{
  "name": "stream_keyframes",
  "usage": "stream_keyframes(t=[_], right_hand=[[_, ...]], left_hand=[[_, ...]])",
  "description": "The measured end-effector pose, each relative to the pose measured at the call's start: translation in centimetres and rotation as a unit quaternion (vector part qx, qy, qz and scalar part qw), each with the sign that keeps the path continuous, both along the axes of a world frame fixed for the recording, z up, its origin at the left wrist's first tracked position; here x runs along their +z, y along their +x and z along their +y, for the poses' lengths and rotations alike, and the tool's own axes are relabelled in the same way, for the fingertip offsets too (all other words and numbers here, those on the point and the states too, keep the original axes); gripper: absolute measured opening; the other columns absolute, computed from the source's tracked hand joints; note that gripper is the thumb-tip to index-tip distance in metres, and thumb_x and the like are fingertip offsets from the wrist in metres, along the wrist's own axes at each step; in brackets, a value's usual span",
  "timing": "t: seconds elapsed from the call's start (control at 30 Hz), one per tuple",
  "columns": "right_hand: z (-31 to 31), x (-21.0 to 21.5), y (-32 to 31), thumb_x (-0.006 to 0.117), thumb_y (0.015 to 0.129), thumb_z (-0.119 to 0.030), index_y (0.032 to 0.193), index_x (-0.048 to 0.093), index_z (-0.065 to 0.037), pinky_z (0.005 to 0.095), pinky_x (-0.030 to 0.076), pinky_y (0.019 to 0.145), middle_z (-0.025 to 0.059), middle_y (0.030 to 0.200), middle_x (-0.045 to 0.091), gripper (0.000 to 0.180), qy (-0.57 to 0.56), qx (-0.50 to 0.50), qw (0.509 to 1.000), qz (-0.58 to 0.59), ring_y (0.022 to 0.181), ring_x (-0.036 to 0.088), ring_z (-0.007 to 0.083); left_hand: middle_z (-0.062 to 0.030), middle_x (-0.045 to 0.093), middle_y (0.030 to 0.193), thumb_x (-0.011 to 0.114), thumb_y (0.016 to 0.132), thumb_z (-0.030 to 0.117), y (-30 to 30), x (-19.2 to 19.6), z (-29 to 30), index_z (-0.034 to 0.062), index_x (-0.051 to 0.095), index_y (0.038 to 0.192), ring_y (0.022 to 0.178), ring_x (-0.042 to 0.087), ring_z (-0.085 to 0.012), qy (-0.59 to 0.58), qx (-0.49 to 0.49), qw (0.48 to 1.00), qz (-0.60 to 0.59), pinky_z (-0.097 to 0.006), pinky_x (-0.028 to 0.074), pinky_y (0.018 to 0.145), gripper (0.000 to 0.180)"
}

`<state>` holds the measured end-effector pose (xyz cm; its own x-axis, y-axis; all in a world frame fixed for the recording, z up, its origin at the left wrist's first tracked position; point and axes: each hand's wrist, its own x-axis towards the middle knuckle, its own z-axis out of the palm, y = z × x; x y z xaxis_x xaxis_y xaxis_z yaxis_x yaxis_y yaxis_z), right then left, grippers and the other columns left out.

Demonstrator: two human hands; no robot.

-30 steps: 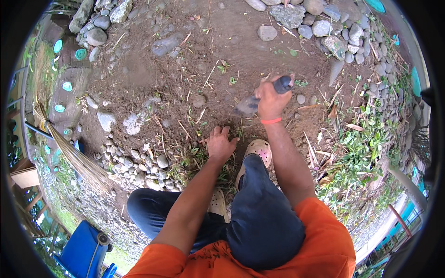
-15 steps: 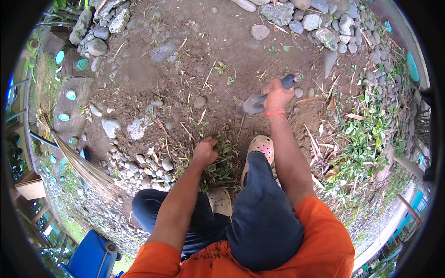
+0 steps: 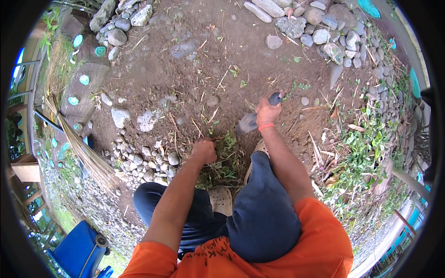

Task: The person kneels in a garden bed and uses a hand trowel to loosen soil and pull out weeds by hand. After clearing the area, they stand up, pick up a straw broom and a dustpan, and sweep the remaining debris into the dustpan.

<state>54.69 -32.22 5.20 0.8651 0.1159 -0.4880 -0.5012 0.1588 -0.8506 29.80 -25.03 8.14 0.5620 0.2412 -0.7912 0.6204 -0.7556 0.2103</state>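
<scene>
My right hand [image 3: 269, 112] is wrapped round the dark handle of a hand trowel [image 3: 246, 124]. Its grey, soil-smeared blade points left and slightly down, close to the bare soil. To the left of it, my left hand [image 3: 204, 152] is closed at the edge of a clump of green weeds [image 3: 226, 155], with leaves and stems coming out beside its fingers. The fingertips are partly hidden by the hand itself. The weeds lie on dark soil just ahead of my clogs [image 3: 220, 201].
Small stones [image 3: 143, 162] are heaped left of my left hand. A stick broom [image 3: 79, 143] lies farther left, and a blue wheeled bin [image 3: 79, 250] stands at the lower left. Larger rocks [image 3: 291, 27] line the far right. Leafy plants [image 3: 366, 146] grow at the right.
The trowel and my right hand have come a little lower and to the left, nearer the weeds. My left hand stays by the clump. The whole view has shifted slightly.
</scene>
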Motion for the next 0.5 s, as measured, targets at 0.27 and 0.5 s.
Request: stream_keyframes(t=[0.27, 0.5], right_hand=[[0.3, 2.3, 3.7, 0.055, 0.076, 0.007, 0.078, 0.045, -0.006, 0.0314, 0.036, 0.035, 0.0035, 0.054, 0.045, 0.016, 0.054, 0.009, 0.989, -0.141, 0.039, 0.043, 0.0159], [1.5, 3.9, 6.2, 0.057, 0.074, 0.007, 0.076, 0.048, -0.004, 0.0309, 0.041, 0.038, 0.0042, 0.056, 0.050, 0.014, 0.031, -0.034, 0.987, -0.153, 0.040, 0.048, 0.0147]], left_hand=[[-0.0187, 0.058, 0.127, 0.060, 0.080, 0.043, 3.4, 2.3, -2.5, 0.0072, 0.056, 0.128, 0.122, 0.053, -0.0336, 0.060, 0.219, 0.973, -0.041, -0.053, 0.034, 0.104, 0.061], [-0.0188, 0.060, 0.123, 0.062, 0.085, 0.034, 6.5, -2.9, -6.2, 0.0055, 0.058, 0.111, 0.116, 0.058, -0.0330, 0.155, 0.224, 0.962, -0.035, -0.050, 0.042, 0.095, 0.039]])
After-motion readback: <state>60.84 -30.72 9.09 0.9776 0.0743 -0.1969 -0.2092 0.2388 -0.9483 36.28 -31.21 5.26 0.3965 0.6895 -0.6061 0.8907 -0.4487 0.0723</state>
